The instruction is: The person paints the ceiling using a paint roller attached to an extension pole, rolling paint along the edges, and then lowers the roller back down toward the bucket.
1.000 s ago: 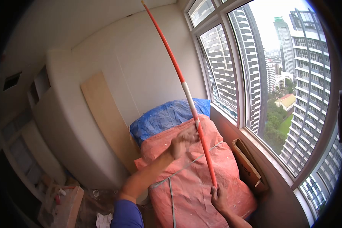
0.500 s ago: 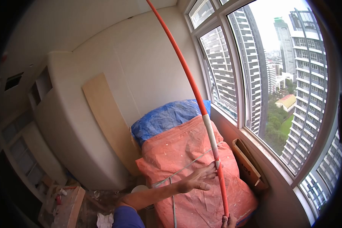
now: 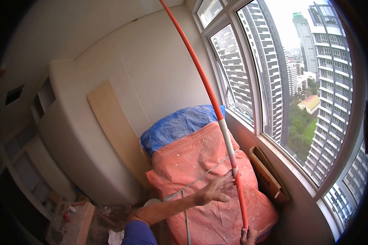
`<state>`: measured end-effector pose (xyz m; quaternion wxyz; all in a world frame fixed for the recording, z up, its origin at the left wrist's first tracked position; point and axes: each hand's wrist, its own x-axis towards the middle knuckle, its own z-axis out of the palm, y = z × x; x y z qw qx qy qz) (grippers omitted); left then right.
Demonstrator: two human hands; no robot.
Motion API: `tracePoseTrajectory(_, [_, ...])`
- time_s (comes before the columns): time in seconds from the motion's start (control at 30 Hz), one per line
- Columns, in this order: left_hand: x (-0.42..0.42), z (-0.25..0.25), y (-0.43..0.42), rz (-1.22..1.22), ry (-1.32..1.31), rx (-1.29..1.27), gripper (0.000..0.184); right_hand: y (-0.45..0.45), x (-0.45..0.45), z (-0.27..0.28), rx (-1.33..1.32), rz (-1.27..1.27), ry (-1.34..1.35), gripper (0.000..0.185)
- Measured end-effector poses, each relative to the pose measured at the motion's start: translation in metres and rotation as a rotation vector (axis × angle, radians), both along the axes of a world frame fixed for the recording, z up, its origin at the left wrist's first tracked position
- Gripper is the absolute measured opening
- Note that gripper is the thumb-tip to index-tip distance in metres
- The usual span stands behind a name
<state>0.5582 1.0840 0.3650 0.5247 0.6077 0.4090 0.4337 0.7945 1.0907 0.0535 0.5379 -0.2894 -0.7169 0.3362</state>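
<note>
A long orange-red pole [image 3: 204, 77] with a white section rises from the bottom of the view up toward the ceiling, leaning to the left. My right hand [image 3: 248, 236] is closed around its lower end at the bottom edge. Higher up, my left hand [image 3: 214, 190] reaches across with fingers extended and thumb apart; its fingertips touch the pole just below the white section without wrapping it. Behind both hands lies a large bundle under an orange tarp [image 3: 188, 151], tied with a pale cord [image 3: 200, 178]. The pole's upper end is out of view.
A blue tarp [image 3: 176, 124] covers the bundle's far end. An open cardboard box [image 3: 268, 173] stands between the bundle and the window wall. A wooden board [image 3: 114, 126] leans on the wall. At lower left is a dusty wooden bench [image 3: 84, 226]. Windows line the right side.
My right hand and the pole's lower end are slightly higher. The left hand stays beside the pole with fingers spread. The camera view has shifted a little.
</note>
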Motion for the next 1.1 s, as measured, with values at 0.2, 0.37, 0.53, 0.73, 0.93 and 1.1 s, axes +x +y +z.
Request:
tracePoseTrajectory(0.2, [0.01, -0.004, 0.005, -0.026, -0.027, -0.011, 0.115, 0.009, 0.018, 0.008, -0.065, 0.034, -0.033, 0.021])
tracePoseTrajectory(0.37, [0.012, -0.008, 0.013, -0.015, -0.024, -0.001, 0.116, 0.019, 0.021, 0.016, -0.08, 0.022, -0.061, 0.022])
tracePoseTrajectory(0.53, [0.021, -0.001, 0.018, 0.027, 0.008, 0.003, 0.118, 0.036, 0.019, 0.013, 0.015, 0.001, -0.03, 0.024])
tracePoseTrajectory(0.73, [0.013, 0.009, 0.043, 0.072, 0.018, 0.083, 0.114, 0.069, 0.002, -0.012, -0.082, 0.077, -0.045, 0.021])
tracePoseTrajectory(0.93, [-0.027, 0.027, 0.095, 0.209, -0.066, 0.262, 0.087, 0.114, -0.041, 0.05, -0.101, 0.105, -0.029, 0.027])
tracePoseTrajectory(1.1, [-0.067, 0.074, 0.147, 0.353, -0.138, 0.288, 0.069, 0.154, -0.089, 0.12, -0.059, 0.122, -0.013, 0.019])
